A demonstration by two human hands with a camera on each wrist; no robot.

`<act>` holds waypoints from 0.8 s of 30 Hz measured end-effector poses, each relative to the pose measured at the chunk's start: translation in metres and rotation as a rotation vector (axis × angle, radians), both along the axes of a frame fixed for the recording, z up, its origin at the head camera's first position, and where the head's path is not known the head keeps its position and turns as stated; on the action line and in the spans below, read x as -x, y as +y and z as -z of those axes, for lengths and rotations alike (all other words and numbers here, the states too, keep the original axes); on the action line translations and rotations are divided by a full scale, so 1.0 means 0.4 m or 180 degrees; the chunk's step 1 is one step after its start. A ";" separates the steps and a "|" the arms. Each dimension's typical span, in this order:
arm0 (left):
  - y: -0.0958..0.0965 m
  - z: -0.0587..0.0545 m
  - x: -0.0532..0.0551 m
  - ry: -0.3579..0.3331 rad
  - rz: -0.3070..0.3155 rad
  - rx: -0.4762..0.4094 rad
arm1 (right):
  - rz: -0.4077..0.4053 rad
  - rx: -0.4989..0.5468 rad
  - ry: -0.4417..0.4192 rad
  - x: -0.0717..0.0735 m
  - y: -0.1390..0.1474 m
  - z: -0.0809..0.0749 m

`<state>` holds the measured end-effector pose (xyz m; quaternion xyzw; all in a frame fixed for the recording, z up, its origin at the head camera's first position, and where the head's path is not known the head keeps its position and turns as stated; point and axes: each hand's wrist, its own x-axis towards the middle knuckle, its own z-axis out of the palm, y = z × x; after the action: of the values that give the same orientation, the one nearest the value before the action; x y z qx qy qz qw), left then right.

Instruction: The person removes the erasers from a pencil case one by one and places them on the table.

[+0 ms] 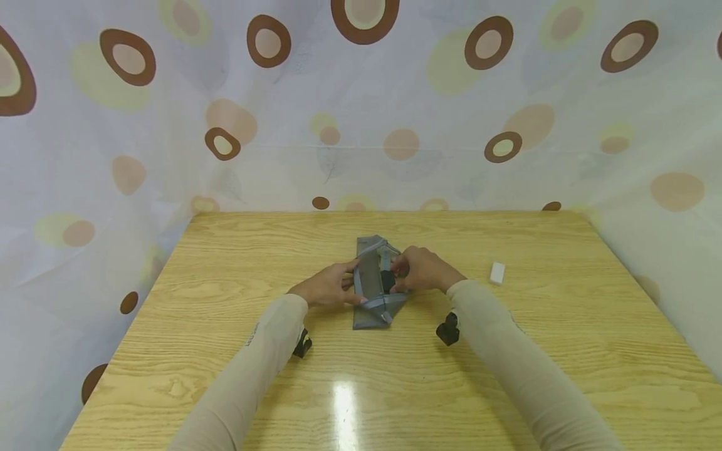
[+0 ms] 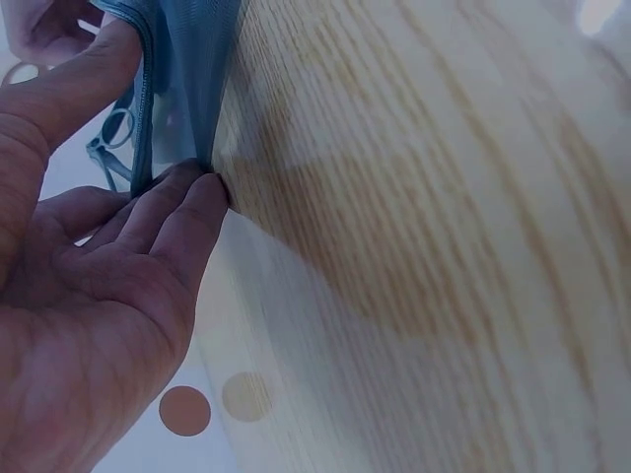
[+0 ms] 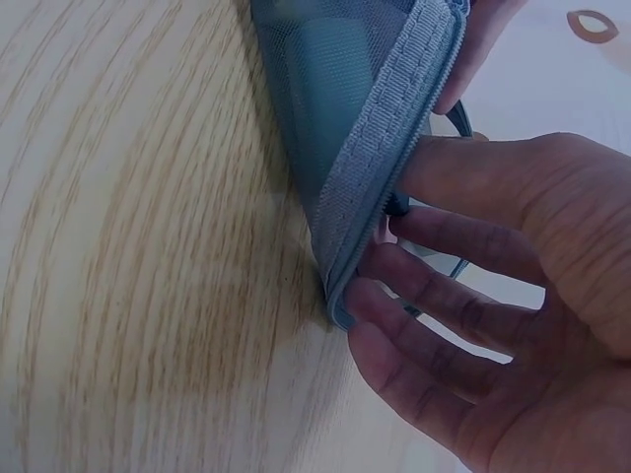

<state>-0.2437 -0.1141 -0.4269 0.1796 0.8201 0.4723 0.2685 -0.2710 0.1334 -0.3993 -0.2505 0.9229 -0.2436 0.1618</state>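
A grey-blue mesh zipper pouch (image 1: 370, 279) lies unzipped on the table, its mouth spread toward the right. My left hand (image 1: 329, 285) holds its left side, thumb and fingers on opposite edges; the left wrist view shows the fingertips along the zipper side (image 2: 145, 108). At the mouth, my right hand (image 1: 422, 269) has curled fingers around a small black object (image 1: 387, 280), mostly hidden by the pouch. In the right wrist view those fingers (image 3: 454, 286) meet the zipper edge (image 3: 380, 163). A pale greenish item (image 3: 330, 89) shows through the mesh.
A small white block (image 1: 497, 273) lies on the wooden table (image 1: 254, 250) to the right of the pouch. Black wrist cameras (image 1: 448, 330) hang under both forearms. A patterned curtain (image 1: 361, 169) stands behind the table and along its sides.
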 end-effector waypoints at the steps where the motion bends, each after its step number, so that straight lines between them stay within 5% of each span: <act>1: 0.000 0.000 0.000 -0.0002 -0.0006 -0.0006 | 0.0002 0.0000 0.0001 0.000 0.000 0.000; 24: 0.001 -0.001 -0.003 -0.0004 -0.0003 -0.0034 | -0.0064 0.0008 0.0048 -0.001 0.000 -0.002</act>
<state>-0.2425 -0.1136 -0.4264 0.1803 0.8175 0.4770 0.2677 -0.2705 0.1333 -0.3985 -0.2618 0.9212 -0.2412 0.1569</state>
